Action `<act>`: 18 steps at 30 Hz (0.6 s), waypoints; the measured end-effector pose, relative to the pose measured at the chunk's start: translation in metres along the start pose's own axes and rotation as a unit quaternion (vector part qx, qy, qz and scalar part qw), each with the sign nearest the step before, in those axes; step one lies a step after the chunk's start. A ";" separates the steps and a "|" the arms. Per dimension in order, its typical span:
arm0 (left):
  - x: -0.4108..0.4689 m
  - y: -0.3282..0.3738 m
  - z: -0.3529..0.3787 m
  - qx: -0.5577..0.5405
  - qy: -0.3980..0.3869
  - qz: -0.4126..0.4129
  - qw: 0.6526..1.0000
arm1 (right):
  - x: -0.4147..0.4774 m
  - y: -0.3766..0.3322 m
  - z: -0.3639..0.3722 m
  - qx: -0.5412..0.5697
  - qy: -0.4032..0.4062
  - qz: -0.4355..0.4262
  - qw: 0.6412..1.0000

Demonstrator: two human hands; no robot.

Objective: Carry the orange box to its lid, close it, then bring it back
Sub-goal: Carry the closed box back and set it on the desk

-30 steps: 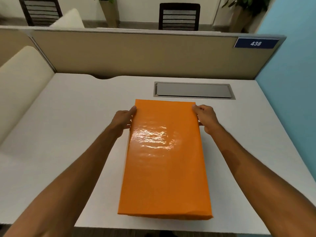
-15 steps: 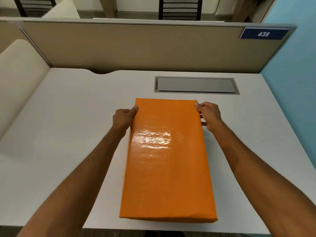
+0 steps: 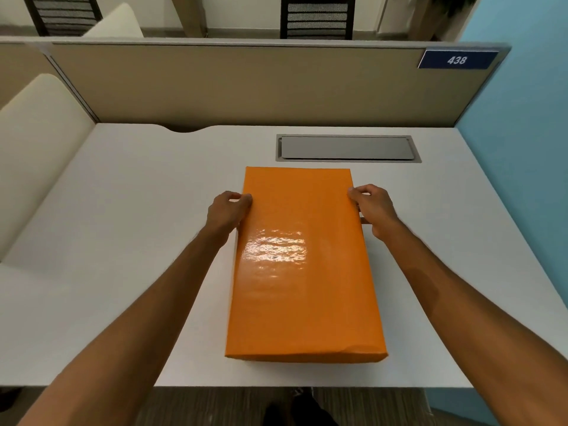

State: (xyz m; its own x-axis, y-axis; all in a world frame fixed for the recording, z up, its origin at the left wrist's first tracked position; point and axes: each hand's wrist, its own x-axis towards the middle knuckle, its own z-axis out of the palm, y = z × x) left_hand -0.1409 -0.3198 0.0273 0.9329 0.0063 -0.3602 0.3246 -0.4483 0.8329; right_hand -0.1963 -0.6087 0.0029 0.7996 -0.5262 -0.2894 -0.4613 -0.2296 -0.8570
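The orange box point(image 3: 302, 265) with its lid on lies lengthwise on the white counter point(image 3: 123, 210), its near end close to the front edge. The left hand point(image 3: 227, 210) and right hand point(image 3: 373, 207) grip its long sides near the far end

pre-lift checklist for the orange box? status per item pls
1. Lid seated on the orange box: ok, the top looks closed and flat; a small crease shows at the near right corner.
2. Left hand on the left long side: ok, touching near the far end.
3. Right hand on the right long side: ok, touching, opposite the left.
4. Grip balance: not ok, both hands sit toward the far end, so the near end may sag.
5. Box fully on the desk: ok, near edge inside the desk edge.
6. Fingers under the base: cannot tell, hidden.
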 end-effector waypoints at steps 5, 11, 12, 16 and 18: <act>-0.049 -0.032 -0.010 -0.002 -0.041 0.017 0.999 | -0.049 0.023 -0.009 0.015 -0.005 0.003 1.000; -0.101 -0.064 -0.022 -0.012 -0.052 0.030 0.998 | -0.109 0.045 -0.017 0.033 -0.003 0.000 0.999; -0.108 -0.068 -0.023 -0.013 -0.053 0.031 0.998 | -0.118 0.048 -0.018 0.033 -0.003 0.001 0.999; -0.129 -0.080 -0.025 -0.025 -0.053 0.031 0.998 | -0.148 0.063 -0.021 0.035 -0.005 0.015 0.999; -0.136 -0.083 -0.025 -0.031 -0.061 0.028 0.997 | -0.157 0.067 -0.023 0.044 -0.013 0.020 0.999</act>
State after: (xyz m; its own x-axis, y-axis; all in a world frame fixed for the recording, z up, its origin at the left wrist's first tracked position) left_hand -0.2907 -0.2608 0.0173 0.9254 -0.1279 -0.3568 0.2843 -0.3884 0.8765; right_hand -0.3618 -0.5598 0.0006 0.7914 -0.5116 -0.3346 -0.4589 -0.1355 -0.8781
